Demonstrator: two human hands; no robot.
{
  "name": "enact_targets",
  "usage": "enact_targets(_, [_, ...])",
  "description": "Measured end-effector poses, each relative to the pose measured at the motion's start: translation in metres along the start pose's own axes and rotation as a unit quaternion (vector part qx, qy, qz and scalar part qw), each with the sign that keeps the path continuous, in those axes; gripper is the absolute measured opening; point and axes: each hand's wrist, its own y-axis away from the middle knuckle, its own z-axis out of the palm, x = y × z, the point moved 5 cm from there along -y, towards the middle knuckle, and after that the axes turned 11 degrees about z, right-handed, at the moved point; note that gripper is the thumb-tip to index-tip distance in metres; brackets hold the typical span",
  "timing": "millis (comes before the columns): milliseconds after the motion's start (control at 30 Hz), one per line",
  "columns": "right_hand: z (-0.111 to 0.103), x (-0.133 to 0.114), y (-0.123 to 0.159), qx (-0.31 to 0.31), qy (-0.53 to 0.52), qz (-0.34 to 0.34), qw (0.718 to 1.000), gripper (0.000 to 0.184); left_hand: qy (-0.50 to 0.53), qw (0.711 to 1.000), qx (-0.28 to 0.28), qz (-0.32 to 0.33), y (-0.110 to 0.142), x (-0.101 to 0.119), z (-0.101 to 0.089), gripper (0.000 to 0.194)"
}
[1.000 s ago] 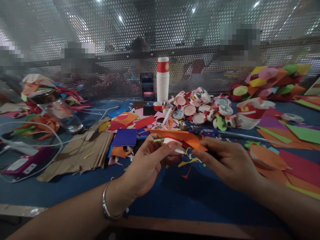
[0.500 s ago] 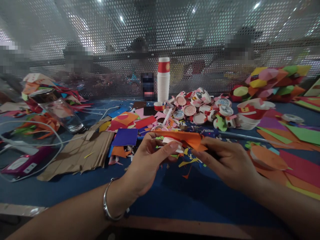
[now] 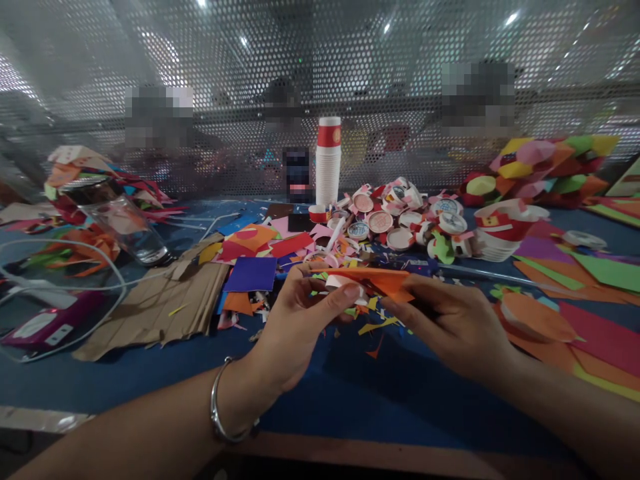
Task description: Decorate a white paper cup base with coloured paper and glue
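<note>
Over the middle of the blue table, my left hand (image 3: pixel 293 327) is closed on a small white piece (image 3: pixel 337 284), perhaps a cut part of a paper cup, with the thumb pressed on its near side. My right hand (image 3: pixel 457 323) pinches the right end of an orange paper (image 3: pixel 387 279) between thumb and fingers. The paper's left end reaches behind the white piece to my left fingers; it appears folded, and red shows near its middle. The fingertips behind the paper are hidden. Small paper scraps (image 3: pixel 377 325) lie on the table below.
Cut cup bottoms (image 3: pixel 380 221) are heaped behind my hands, near a tall stack of paper cups (image 3: pixel 328 163). Brown cardboard (image 3: pixel 160 303), a glass jar (image 3: pixel 133 230) and a purple power strip with a cable (image 3: pixel 50 320) lie left. Coloured paper (image 3: pixel 600 337) covers the right side.
The orange paper has tipped slightly, its face looking a bit narrower. Both hands keep the same hold at nearly the same spot. The camera view has shifted a little.
</note>
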Motion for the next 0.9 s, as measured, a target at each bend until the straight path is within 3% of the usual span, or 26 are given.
enact_targets(133, [0.001, 0.001, 0.000, 0.001, -0.007, 0.019, 1.000, 0.021, 0.003, 1.000, 0.015, 0.008, -0.001, 0.002, -0.001, 0.042])
enact_targets(333, [0.005, 0.000, -0.003, -0.048, -0.007, 0.046, 0.998, 0.036, -0.003, 0.997, 0.056, 0.047, -0.011, 0.012, -0.010, 0.043])
enact_targets(533, [0.007, 0.007, -0.002, -0.063, -0.020, 0.075, 0.995, 0.039, -0.074, 0.989, 0.077, 0.105, -0.024, 0.019, -0.021, 0.047])
enact_targets(733, [0.001, 0.003, -0.003, -0.064, -0.064, 0.075, 0.993, 0.044, -0.125, 0.975, 0.051, 0.174, -0.030, 0.026, -0.023, 0.050])
enact_targets(900, [-0.002, 0.003, -0.001, -0.050, -0.096, 0.076, 0.991, 0.041, -0.130, 0.980, 0.054, 0.140, -0.032, 0.023, -0.025, 0.059])
